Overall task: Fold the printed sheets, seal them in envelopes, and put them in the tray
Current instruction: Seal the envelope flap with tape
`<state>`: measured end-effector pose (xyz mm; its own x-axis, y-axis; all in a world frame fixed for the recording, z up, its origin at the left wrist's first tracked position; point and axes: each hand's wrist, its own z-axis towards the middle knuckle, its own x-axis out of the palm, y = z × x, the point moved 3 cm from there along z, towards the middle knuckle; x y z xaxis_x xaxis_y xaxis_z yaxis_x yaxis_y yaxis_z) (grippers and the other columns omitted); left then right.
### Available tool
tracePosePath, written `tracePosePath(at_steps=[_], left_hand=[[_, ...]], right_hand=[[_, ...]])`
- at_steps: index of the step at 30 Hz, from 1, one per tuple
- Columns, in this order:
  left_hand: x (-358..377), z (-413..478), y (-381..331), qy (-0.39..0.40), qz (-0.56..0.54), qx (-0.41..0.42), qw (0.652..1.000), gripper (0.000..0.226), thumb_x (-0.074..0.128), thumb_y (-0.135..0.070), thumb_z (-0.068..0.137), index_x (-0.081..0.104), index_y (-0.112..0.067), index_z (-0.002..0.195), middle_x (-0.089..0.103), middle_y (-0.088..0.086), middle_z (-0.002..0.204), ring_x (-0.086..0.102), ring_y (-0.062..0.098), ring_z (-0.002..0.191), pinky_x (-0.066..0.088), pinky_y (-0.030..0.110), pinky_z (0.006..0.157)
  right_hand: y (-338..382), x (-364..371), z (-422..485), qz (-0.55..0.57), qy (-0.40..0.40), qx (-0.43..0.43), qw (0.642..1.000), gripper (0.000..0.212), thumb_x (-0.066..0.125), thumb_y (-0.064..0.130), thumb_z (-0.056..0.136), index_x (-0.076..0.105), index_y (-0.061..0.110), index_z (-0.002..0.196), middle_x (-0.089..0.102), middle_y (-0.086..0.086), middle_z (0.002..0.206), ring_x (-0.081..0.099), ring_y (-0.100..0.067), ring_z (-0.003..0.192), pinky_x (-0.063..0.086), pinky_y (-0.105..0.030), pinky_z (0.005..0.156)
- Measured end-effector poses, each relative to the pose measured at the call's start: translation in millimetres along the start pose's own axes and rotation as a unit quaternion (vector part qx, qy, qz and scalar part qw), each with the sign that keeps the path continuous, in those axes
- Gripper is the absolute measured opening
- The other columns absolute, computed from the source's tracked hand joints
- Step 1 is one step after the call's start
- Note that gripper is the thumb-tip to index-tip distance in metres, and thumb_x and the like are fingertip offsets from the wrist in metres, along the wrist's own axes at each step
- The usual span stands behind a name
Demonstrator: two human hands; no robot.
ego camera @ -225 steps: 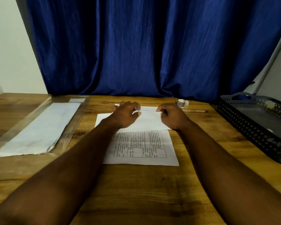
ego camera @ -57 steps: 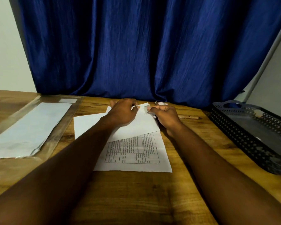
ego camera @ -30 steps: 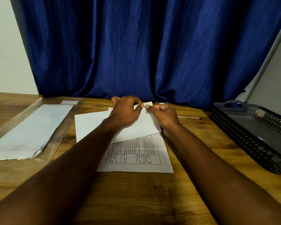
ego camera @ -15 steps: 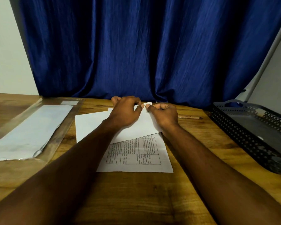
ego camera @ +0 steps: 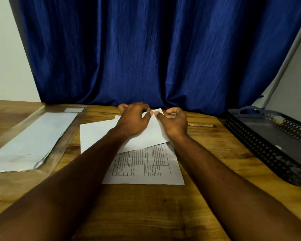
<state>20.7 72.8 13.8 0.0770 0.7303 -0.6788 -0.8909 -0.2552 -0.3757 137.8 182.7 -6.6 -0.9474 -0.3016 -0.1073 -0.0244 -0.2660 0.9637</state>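
Curled fingers (ego camera: 147, 115) of the left hand (ego camera: 132, 121) and right hand (ego camera: 174, 124) meet tip to tip, pinching the far corner of a plain white paper rectangle (ego camera: 97, 133) that lies tilted across the far half of the white printed sheet (ego camera: 142, 171). A black perforated plastic tray (ego camera: 261, 146) sits well right of that sheet, and a clear plastic sleeve holding white paper (ego camera: 30, 141) lies to its left.

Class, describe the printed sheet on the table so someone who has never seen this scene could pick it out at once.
Start at the wooden table before the blue curtain. Between the person's forearms lies the printed sheet, its far end tucked under a skewed blank sheet. It alone carries a ruled grid of text; the papers around it are plain white.
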Motion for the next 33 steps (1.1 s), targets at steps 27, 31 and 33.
tracePosePath(at_steps=[27,31,33], left_hand=[[-1,7,4,0.015,-0.098,-0.063,0.993,0.031,0.043,-0.06,0.091,0.059,-0.037,0.078,0.071,-0.011,0.087,0.064,0.02,0.095,0.045,0.057,0.099],[0,6,3,-0.013,-0.051,-0.051,0.997,0.027,0.049,-0.047,0.105,0.062,-0.033,0.086,0.068,-0.011,0.087,0.061,0.017,0.096,0.032,0.047,0.099],[1,5,5,-0.019,-0.032,-0.049,0.998,0.026,0.049,-0.044,0.107,0.062,-0.032,0.088,0.065,-0.011,0.084,0.059,0.016,0.094,0.026,0.042,0.093]], right_hand=[[8,-15,10,0.085,0.202,0.054,0.974,0.021,0.071,0.032,0.102,0.08,0.015,0.111,0.083,-0.006,0.099,0.08,-0.027,0.094,0.064,-0.04,0.08],[5,-12,9,0.065,0.217,0.018,0.974,0.021,0.076,0.017,0.098,0.079,0.005,0.116,0.083,-0.009,0.102,0.08,-0.025,0.093,0.065,-0.036,0.078],[4,-12,9,0.062,0.233,0.022,0.97,0.022,0.077,0.015,0.097,0.078,0.005,0.117,0.083,-0.009,0.103,0.081,-0.024,0.093,0.065,-0.037,0.08]])
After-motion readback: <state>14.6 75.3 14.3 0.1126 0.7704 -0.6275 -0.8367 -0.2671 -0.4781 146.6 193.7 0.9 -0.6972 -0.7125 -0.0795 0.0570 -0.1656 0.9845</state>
